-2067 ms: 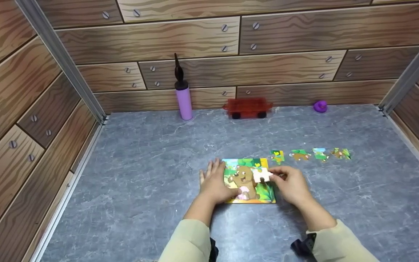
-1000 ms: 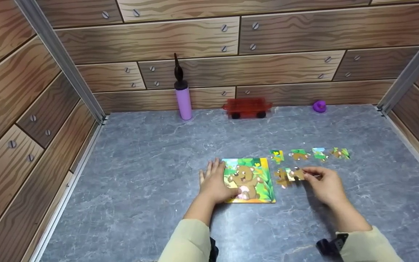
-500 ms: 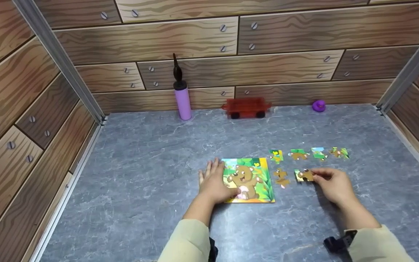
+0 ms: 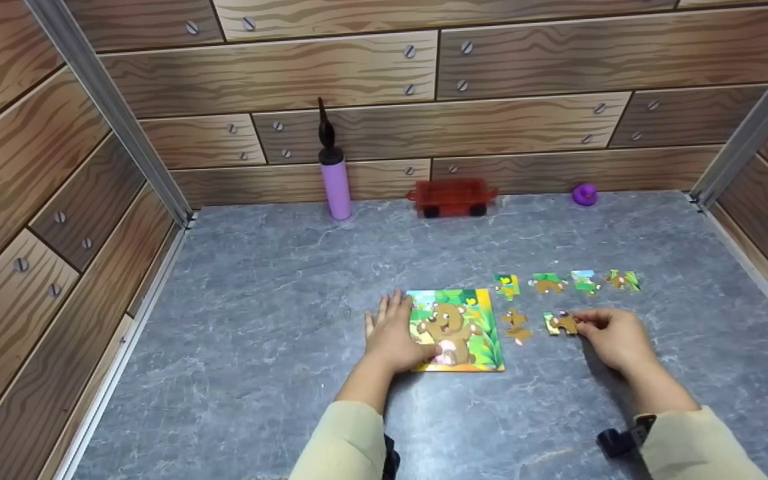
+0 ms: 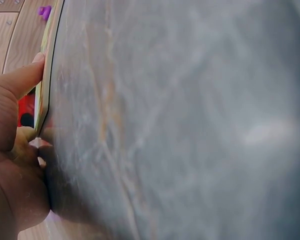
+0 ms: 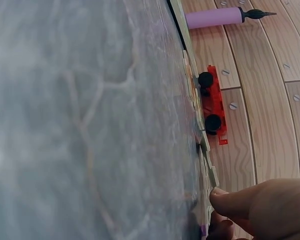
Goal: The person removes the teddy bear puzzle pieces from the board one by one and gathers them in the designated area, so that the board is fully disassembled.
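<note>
In the head view a square bear puzzle board [image 4: 482, 353] lies on the grey table. My left hand [image 4: 392, 340] rests on its left side, fingers spread and fairly straight, thumb across the picture. The left wrist view shows the left thumb [image 5: 27, 77] against the board's face. To the right of the board, my right hand [image 4: 614, 341] pinches the edge of a brown and green puzzle piece [image 4: 561, 323] at table level. A brown puzzle piece [image 4: 516, 327] lies between that piece and the board.
Behind these, loose puzzle pieces [image 4: 548, 283] lie in a row. Along the back wall stand a purple balloon pump [image 4: 337, 190], a red toy wagon [image 4: 452, 197] and a purple rubber duck [image 4: 585, 195]. Wood-patterned walls [image 4: 524, 120] enclose the back and sides.
My right hand has carried a puzzle piece rightward from over the board to the table, past the brown piece. Over the last half second it has barely shifted. My left hand has stayed put.
</note>
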The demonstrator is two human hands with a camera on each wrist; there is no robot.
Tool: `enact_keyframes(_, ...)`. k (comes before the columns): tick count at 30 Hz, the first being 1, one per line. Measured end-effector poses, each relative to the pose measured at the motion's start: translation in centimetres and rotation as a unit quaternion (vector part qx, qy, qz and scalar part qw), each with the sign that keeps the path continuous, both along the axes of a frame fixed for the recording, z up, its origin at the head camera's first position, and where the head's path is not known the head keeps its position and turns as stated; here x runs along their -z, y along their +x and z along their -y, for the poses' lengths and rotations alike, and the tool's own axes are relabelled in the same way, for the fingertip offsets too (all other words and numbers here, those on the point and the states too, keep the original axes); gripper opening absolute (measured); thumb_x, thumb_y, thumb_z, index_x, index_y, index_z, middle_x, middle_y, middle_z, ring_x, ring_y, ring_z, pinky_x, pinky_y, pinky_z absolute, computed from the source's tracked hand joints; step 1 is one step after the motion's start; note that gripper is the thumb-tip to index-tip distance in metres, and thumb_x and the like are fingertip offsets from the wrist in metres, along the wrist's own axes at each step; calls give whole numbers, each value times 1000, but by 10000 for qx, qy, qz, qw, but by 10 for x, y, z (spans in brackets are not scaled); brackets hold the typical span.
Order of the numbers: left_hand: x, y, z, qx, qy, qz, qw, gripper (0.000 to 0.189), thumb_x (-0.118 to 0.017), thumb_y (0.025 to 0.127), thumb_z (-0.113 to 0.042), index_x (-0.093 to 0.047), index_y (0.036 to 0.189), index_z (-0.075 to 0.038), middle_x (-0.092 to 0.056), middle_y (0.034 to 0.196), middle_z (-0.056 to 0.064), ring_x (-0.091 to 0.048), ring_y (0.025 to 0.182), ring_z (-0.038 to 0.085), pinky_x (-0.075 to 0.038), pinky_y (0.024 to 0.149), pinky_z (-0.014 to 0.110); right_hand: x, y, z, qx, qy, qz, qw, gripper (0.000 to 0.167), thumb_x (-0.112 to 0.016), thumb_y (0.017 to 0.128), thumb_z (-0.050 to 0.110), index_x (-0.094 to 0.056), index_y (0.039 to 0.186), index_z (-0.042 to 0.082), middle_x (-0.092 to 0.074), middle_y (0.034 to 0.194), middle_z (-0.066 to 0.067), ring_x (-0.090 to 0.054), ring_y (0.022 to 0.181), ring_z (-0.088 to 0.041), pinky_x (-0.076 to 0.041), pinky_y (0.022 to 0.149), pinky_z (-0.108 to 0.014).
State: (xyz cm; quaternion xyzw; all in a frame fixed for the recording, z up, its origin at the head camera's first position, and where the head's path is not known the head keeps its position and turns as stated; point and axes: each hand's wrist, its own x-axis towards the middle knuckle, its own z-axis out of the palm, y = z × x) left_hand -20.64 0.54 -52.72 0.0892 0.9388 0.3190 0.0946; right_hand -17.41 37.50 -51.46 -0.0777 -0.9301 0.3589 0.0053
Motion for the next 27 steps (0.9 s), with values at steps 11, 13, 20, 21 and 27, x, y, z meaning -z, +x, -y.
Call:
enact_keyframes(11, 0, 1, 1, -1, 15, -25, 10000, 110, -86, 82, -52, -33, 167, -8, -18, 176, 12, -7, 163, 34, 4, 128, 62, 2, -1, 0, -90, 50, -51, 9999, 29, -64, 102, 3, -70, 126, -11, -71, 116, -30, -65, 108, -45, -55, 88, -51)
enact_keyframes(13, 0, 1, 1, 0, 16, -5, 10000, 109, -86, 82, -52, -32, 167, -8, -18, 176, 12, -7, 163, 33, 4, 128, 61, 2, -1, 0, -91, 53, -106, 9999, 31, -64, 101, 2, -69, 128, -12, -72, 111, -28, -66, 104, -40, -54, 84, -44)
enact_keyframes(20, 2, 1, 1, 4, 50, 5, 10000, 109, -86, 82, -51, -33, 167, -8, -17, 176, 12, -6, 163, 33, 4, 128, 62, 2, 2, 4, -39, -12, -328, 9995, 37, -68, 99, 1, -64, 131, -15, -68, 95, -16, -61, 87, -26, -49, 70, -30)
enact_keyframes(21, 2, 1, 0, 4, 47, 8, 10000, 110, -86, 81, -51, -32, 167, -8, -17, 176, 12, -6, 163, 33, 5, 128, 61, 2, 2, 5, -41, -30, -341, 9994, 37, -69, 99, 2, -64, 132, -15, -68, 95, -15, -60, 86, -24, -48, 69, -28)
enact_keyframes(27, 1, 0, 0, 1, 14, 22, 10000, 110, -86, 82, -51, -31, 167, -9, -16, 177, 11, -5, 163, 33, 6, 128, 61, 0, 3, 9, -29, -98, -379, 9992, 40, -70, 99, 5, -62, 132, -16, -67, 95, -15, -59, 87, -24, -47, 69, -27)
